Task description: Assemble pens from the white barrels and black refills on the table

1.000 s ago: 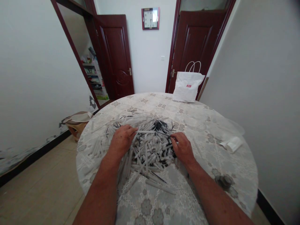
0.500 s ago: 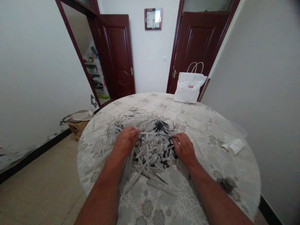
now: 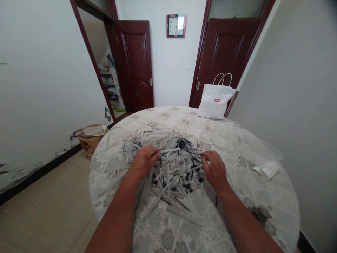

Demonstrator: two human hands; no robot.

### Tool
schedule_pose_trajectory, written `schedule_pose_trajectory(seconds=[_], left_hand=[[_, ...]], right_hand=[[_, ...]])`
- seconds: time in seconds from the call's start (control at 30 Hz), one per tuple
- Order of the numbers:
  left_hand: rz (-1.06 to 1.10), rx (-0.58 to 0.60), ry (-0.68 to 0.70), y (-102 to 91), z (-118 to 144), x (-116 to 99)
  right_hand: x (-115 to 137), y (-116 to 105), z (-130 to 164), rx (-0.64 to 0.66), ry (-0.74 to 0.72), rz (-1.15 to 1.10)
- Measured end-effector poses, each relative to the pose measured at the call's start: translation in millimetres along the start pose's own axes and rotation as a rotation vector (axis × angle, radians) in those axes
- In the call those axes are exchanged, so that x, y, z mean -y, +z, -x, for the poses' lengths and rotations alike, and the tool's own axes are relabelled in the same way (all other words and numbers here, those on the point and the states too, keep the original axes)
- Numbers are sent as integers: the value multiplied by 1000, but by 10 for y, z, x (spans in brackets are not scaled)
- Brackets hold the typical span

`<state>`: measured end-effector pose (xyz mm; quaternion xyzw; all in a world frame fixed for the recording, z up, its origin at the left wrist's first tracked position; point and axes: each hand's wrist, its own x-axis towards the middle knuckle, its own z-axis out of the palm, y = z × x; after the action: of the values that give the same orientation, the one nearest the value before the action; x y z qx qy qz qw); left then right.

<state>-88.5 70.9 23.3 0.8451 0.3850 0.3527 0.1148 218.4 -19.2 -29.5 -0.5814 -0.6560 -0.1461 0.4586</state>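
Note:
A big heap of white pen barrels and thin black refills (image 3: 171, 165) lies in the middle of a round table (image 3: 244, 147) with a lace-pattern cloth. My left hand (image 3: 143, 161) rests on the left side of the heap and pinches one white pen barrel (image 3: 170, 150) that points right. My right hand (image 3: 214, 168) sits at the heap's right side, fingers pinched on a thin black refill (image 3: 196, 153) that lies in line with the barrel.
A white paper bag (image 3: 214, 100) stands at the table's far edge. A small white wrapper (image 3: 265, 170) lies at the right. A low stool (image 3: 91, 137) sits on the floor to the left. Two dark red doors and a wall clock are behind.
The camera has tilted slightly. My hands have drawn a little farther apart, and more of the thin black refill shows between the barrel and my right hand.

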Motion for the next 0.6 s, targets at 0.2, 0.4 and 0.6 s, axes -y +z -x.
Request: schedule_pose_trajectory(seconds=[0.2, 0.4, 0.6], left_hand=[[-19, 17, -11, 4, 8, 26], [-48, 40, -11, -1, 4, -2], [-34, 66, 28, 60, 10, -1]], right_hand=[[-15, -10, -6, 1, -4, 6], [2, 11, 4, 9, -8, 16], [49, 21, 14, 34, -26, -23]])
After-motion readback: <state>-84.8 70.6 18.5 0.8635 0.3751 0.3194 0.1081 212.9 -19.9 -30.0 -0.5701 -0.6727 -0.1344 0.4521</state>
